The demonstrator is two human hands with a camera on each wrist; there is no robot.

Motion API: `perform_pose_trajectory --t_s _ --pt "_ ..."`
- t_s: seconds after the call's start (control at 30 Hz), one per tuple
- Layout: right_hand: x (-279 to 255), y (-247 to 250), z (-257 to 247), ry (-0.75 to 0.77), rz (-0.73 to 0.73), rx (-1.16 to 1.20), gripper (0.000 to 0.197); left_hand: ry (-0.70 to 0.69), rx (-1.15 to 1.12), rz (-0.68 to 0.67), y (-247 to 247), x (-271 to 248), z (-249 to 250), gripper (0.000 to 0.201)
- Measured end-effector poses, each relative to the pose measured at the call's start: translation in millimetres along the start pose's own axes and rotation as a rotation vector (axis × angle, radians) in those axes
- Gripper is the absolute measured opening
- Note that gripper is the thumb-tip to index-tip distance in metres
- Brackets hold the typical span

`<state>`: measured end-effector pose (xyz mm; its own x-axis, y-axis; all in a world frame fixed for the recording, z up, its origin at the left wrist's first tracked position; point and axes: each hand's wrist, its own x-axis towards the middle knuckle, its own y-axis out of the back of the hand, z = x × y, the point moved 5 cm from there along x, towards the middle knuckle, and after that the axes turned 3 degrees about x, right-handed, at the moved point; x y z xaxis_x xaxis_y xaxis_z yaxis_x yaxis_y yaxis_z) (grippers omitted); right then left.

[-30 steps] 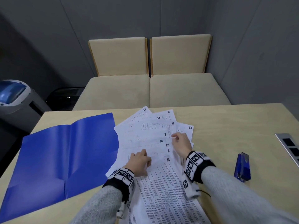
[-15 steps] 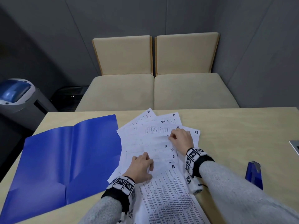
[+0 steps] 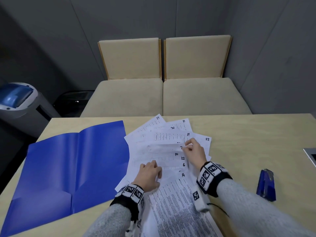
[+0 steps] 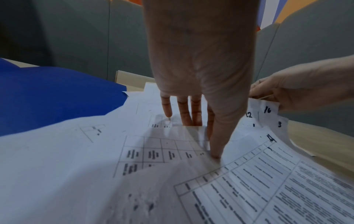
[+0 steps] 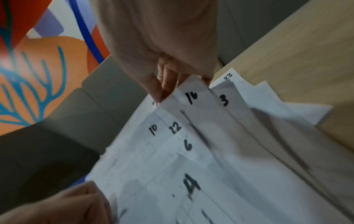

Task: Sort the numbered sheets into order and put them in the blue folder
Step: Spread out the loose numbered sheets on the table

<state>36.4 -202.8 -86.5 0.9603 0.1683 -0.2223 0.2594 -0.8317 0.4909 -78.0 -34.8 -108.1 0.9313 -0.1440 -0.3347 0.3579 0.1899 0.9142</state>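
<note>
1. Since a second ago the right hand point(image 3: 195, 152) has crept up the fanned numbered sheets point(image 3: 159, 151) and now pinches a lifted corner.
2. The left hand point(image 3: 150, 175) lies flat with straight fingers, pinning the fan mid-table.
3. Peel one sheet only, keeping that pressure.
4. The blue folder point(image 3: 68, 168) waits open by the left edge.

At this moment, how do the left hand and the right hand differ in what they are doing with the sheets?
The left hand lies flat, straight fingers pressing down on the sheets; the right hand pinches the lifted corners of a few sheets. The left hand is nearer the person, beside the blue folder; the right hand reaches farther, by the numbered corners. Both touch the same fanned pile.
</note>
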Motion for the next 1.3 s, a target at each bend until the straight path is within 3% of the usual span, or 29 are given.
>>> perform_pose_trajectory --t_s 0.1,0.17,0.43,0.53,0.67,0.73,0.8,0.87,0.9,0.97,1.07,1.1,1.17,1.3 --pt "4.5 0.4 -15.0 0.088 -0.070 -0.225 0.008 0.002 0.008 0.000 -0.9 -0.6 0.7 0.023" --pt "3.3 4.8 -27.1 0.179 -0.028 -0.325 0.012 0.006 0.003 0.001 -0.5 -1.3 0.5 0.022" --pt "0.1 41.6 -56.2 0.256 0.118 0.004 0.012 0.030 -0.002 0.002 -0.3 -2.9 -3.3 0.030" --pt "2.9 48.0 -59.2 0.264 0.043 -0.011 0.025 0.035 0.011 0.004 0.0 -1.4 -2.4 0.036" --pt "6.5 49.7 -37.2 0.138 0.002 -0.049 0.028 0.037 0.029 -0.005 5.1 -0.3 -0.1 0.033" --pt "2.0 44.3 -23.8 0.122 -0.064 0.031 0.030 0.057 0.044 0.130 13.1 0.4 0.9 0.025" --pt "-7.2 35.2 -11.2 0.107 -0.144 0.053 0.031 0.133 0.029 0.440 29.9 -1.7 -1.8 0.023" --pt "-13.1 30.4 -1.4 0.098 -0.164 0.068 0.027 0.156 -0.024 0.687 46.1 -1.8 -2.5 0.040" --pt "-16.0 30.0 -0.2 0.093 -0.166 0.092 0.024 0.147 -0.023 0.715 51.8 1.5 -3.5 0.051" --pt "-18.8 30.6 -1.8 0.083 -0.198 0.138 0.019 0.104 0.052 0.653 63.9 12.3 -4.2 0.056" --pt "-18.2 35.5 -18.3 0.034 -0.366 0.263 0.008 0.036 0.094 0.577 67.7 23.9 -8.1 0.011" --pt "-13.0 39.1 -23.0 -0.021 -0.393 0.321 0.009 0.019 0.104 0.585 67.4 24.5 -10.1 0.005" --pt "6.1 44.1 -23.5 -0.119 -0.333 0.373 0.018 -0.002 0.134 0.587 63.4 22.4 -15.0 0.010" --pt "36.8 25.1 -4.4 -0.255 -0.222 0.122 0.011 -0.040 0.059 0.476 48.2 25.3 -21.1 0.009"
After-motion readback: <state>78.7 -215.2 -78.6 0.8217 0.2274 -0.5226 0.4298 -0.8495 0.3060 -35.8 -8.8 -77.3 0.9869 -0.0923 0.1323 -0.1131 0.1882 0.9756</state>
